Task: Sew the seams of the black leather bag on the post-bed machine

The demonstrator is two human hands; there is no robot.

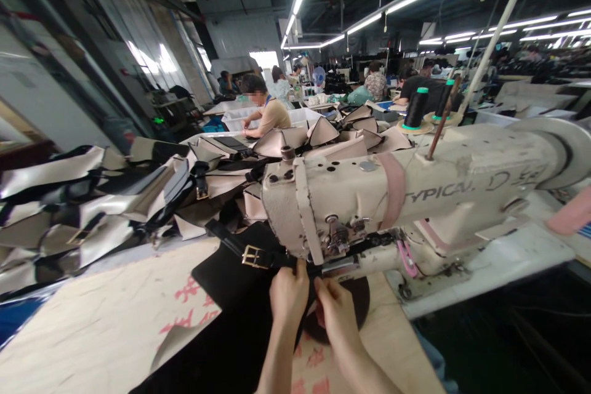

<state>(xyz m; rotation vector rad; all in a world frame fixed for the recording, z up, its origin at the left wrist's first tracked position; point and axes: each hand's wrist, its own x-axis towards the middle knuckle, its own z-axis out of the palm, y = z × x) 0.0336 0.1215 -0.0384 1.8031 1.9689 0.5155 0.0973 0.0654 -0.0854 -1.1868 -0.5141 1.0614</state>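
Observation:
Both hands are at the head of a cream sewing machine [323,197], close under its needle end. Fingers of my left hand [289,295] are closed on the edge of a black bag panel [244,320], beside a black strap with a gold buckle [253,257]. Just to its right, my right hand [337,308] pinches the edge of the same black material, its fingertips partly hidden. The panel spreads left and toward me over the wooden table board [115,314]. Beneath my right hand lies a dark round disc [362,301]. The needle itself is hidden.
A large heap of black and beige bag pieces [115,197] lies behind and left of the table. Black thread cones [417,109] stand behind the machine. Pink scissor-like handles [407,258] rest at its arm. A co-worker [272,114] sits beyond the heap.

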